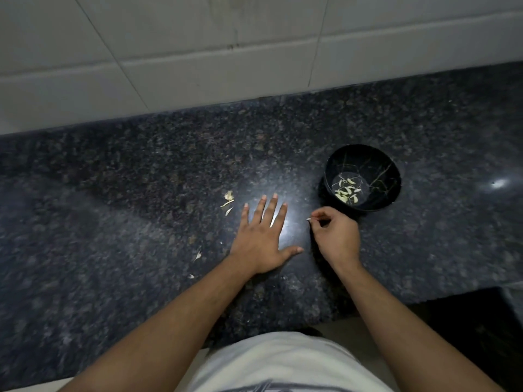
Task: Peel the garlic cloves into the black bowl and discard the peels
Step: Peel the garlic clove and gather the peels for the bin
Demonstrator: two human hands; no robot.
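Note:
The black bowl (363, 154) stands on the dark granite counter (141, 193) at the right, with several pale peeled garlic cloves (346, 190) in its bottom. My left hand (261, 236) lies flat on the counter, fingers spread, holding nothing. My right hand (334, 236) is just below and left of the bowl, its fingertips pinched on a small white bit of garlic peel (309, 219). A few loose peels (228, 200) lie just left of my left hand's fingertips, and two more scraps (198, 255) lie nearer me on the left.
A white tiled wall (198, 52) rises behind the counter. The counter's front edge runs close to my body, with a dark drop-off (467, 321) at the lower right. A bright light reflection (499, 183) shows on the granite at far right.

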